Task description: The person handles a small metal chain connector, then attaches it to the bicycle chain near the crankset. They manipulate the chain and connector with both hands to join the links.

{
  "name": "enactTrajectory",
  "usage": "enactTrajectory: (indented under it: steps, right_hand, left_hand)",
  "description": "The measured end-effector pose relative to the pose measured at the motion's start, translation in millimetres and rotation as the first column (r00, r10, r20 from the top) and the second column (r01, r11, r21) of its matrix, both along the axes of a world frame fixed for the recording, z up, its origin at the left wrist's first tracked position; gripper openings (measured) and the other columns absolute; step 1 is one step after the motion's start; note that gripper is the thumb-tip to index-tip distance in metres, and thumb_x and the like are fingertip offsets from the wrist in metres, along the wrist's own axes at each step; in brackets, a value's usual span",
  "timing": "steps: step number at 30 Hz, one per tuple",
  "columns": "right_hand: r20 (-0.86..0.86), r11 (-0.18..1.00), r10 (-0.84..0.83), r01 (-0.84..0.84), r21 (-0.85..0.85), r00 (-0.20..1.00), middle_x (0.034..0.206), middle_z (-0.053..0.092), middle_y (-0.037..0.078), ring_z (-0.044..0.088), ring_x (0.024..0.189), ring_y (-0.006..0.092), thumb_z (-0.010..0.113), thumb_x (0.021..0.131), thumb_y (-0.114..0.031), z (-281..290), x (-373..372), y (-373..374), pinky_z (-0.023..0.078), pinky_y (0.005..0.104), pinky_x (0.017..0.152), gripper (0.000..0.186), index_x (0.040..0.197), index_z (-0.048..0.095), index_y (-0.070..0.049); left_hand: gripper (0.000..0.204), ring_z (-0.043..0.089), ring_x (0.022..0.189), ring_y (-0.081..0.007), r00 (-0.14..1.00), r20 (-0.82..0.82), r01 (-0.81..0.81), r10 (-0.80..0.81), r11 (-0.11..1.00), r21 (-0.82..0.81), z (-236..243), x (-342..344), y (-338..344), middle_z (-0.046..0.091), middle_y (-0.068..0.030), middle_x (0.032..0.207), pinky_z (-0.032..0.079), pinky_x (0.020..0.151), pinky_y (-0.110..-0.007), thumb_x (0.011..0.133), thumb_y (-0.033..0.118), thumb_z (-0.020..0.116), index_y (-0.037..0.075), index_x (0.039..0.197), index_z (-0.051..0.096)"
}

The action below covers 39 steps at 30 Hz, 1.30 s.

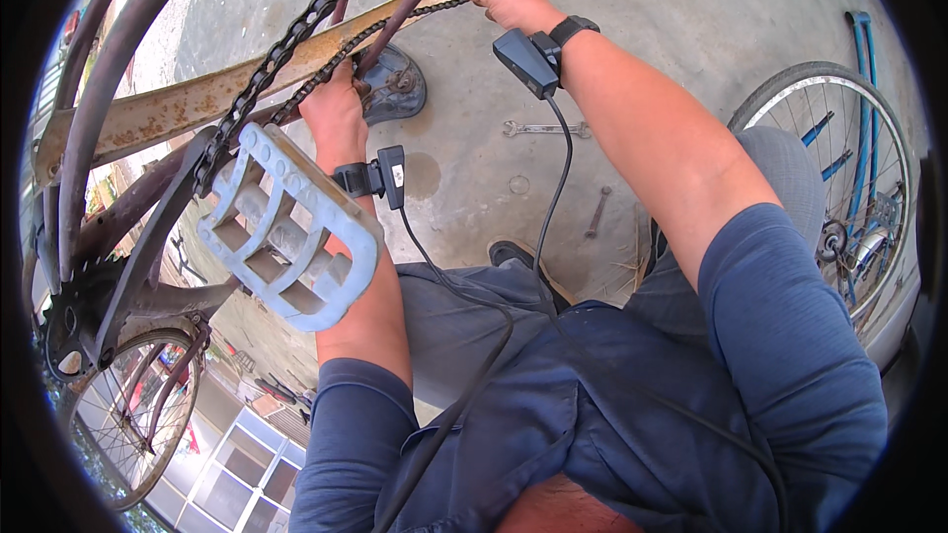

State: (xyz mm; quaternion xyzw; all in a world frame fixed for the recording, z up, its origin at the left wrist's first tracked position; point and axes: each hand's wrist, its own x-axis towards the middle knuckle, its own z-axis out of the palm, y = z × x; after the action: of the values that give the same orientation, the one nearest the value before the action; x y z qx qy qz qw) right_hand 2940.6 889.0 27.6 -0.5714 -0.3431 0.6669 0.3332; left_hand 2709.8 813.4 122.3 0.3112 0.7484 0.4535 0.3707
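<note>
A dark bicycle chain (318,10) runs from the chainring (74,321) up and away, with a lower run along a rusty chain guard (188,111). My right hand (515,2) pinches the lower run between thumb and fingers, farther along the guard. My left hand (336,114) is closed at the same run, nearer the pedal; its fingertips are partly hidden by the chain and frame. A light blue-grey pedal (291,232) on the crank arm (148,257) stands in front of my left forearm.
A dark rounded object (398,89) lies behind my left hand. On the concrete floor are a wrench (543,128) and a smaller wrench (597,212). A loose wheel (790,79) and blue tubes (864,89) lie at right. Cables (563,178) trail from both wrist devices.
</note>
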Motion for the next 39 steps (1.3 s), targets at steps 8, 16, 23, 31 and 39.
enactTrajectory:
  steps: [8,16,23,31,39]
  right_hand:
    - [0.059,0.999,0.03,-0.031,0.013,0.998,0.099,0.073,0.012,0.067,0.082,0.0191,0.076,0.089,-0.033,-10.1,1.7,26.5,0.054,0.0346,0.072,0.044,0.114,0.069,0.003]
    - [0.046,0.98,-0.093,0.099,-0.174,0.995,0.095,0.073,0.011,0.067,0.074,0.0172,0.075,0.09,-0.029,-5.8,5.2,24.3,0.054,0.0347,0.068,0.038,0.106,0.068,0.004]
    - [0.018,0.96,-0.124,0.125,-0.252,0.992,0.104,0.072,0.013,0.068,0.086,0.0197,0.072,0.093,-0.032,-17.8,6.1,23.2,0.053,0.0328,0.076,0.042,0.114,0.066,0.004]
    - [-0.069,0.937,-0.129,0.099,-0.335,0.989,0.093,0.069,0.008,0.063,0.066,0.0119,0.07,0.095,-0.033,-18.4,-6.5,20.6,0.05,0.0247,0.058,0.037,0.11,0.066,0.0]
    - [-0.042,0.923,-0.145,0.12,-0.365,0.988,0.1,0.074,0.013,0.068,0.08,0.0189,0.076,0.091,-0.028,-9.6,1.5,20.8,0.053,0.0343,0.07,0.04,0.114,0.066,0.003]
  left_hand:
    - [0.012,0.05,0.058,-0.0102,0.999,-0.024,-0.04,0.04,0.999,-0.011,5.2,5.6,-1.3,0.06,-0.0053,0.077,0.042,0.052,-0.025,0.094,0.006,0.064,-0.006,0.098,0.065]
    - [0.008,0.05,0.058,-0.0101,0.995,-0.07,-0.074,0.07,0.996,-0.055,11.9,12.3,-0.2,0.059,-0.0043,0.073,0.039,0.052,-0.026,0.093,0.004,0.065,-0.004,0.094,0.065]
    - [0.009,0.049,0.057,-0.0098,0.994,-0.077,-0.085,0.08,0.995,-0.057,10.6,13.1,0.1,0.058,-0.0036,0.071,0.038,0.051,-0.026,0.093,0.004,0.066,-0.005,0.096,0.064]
    - [0.015,0.049,0.057,-0.0092,0.997,-0.051,-0.057,0.058,0.998,0.023,7.3,12.4,-0.3,0.057,-0.0027,0.072,0.038,0.049,-0.025,0.093,0.008,0.067,-0.005,0.1,0.064]
    - [0.014,0.048,0.056,-0.0081,0.996,-0.05,-0.07,0.069,0.997,-0.024,5.9,8.4,-1.3,0.058,-0.0024,0.072,0.038,0.049,-0.024,0.095,0.009,0.065,-0.004,0.1,0.065]
